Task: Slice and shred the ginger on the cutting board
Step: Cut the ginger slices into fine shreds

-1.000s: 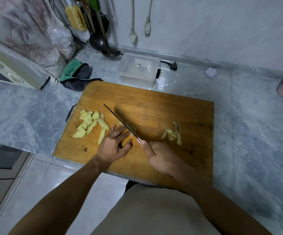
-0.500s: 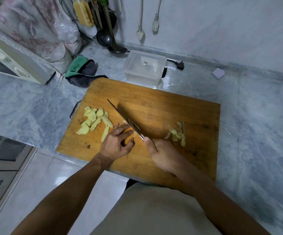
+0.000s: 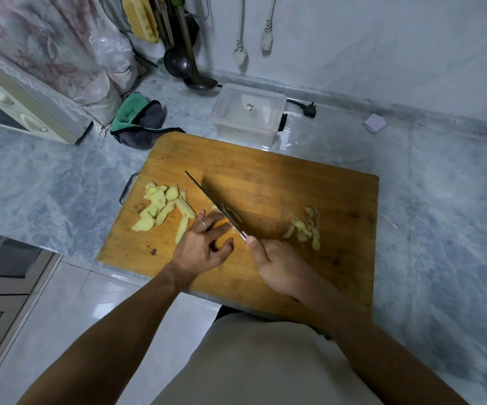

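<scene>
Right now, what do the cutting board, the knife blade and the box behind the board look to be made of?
Cutting board: wood, matt and worn, with visible grain and dark marks.
Knife blade: probably steel, thin, dark and slightly shiny.
Box: likely clear plastic, see-through with a cloudy lid.
</scene>
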### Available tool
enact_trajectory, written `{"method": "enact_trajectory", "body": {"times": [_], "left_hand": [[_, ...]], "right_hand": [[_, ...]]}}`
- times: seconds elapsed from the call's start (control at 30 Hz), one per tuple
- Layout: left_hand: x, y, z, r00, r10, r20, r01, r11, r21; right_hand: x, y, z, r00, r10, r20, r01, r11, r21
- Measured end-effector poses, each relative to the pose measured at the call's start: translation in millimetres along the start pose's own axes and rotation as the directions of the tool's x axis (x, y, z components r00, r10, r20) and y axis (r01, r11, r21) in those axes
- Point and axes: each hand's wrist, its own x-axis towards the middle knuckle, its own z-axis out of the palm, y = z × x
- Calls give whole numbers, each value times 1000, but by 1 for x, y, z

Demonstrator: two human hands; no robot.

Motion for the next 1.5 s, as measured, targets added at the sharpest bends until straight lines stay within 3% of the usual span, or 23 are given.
{"method": "enact_trajectory", "body": {"times": [0.43,0.63,0.97,1.27,1.37,1.5], "left_hand": [[0,1,1,999,33,-34,-31,998,48],[-1,2,1,998,39,-43,-37,998,43],[-1,0,1,1000,-7,3,7,1000,5],[-6,5,0,1000,25,14,-26,1000,17],[-5,8,-2,999,-18,-36,17,1000,-24],[1,17,-4,974,-225,-41,226,974,30]], "right_hand": [[-3,3,2,997,14,-77,-7,996,85],[-10,0,5,999,15,-50,-9,992,126],[-3,2,17,998,5,-63,-1,998,59],[-4,5,11,996,71,-54,-60,980,192],[-5,5,10,997,70,-45,-59,976,209],[-6,3,5,997,79,-20,-72,966,250]]}}
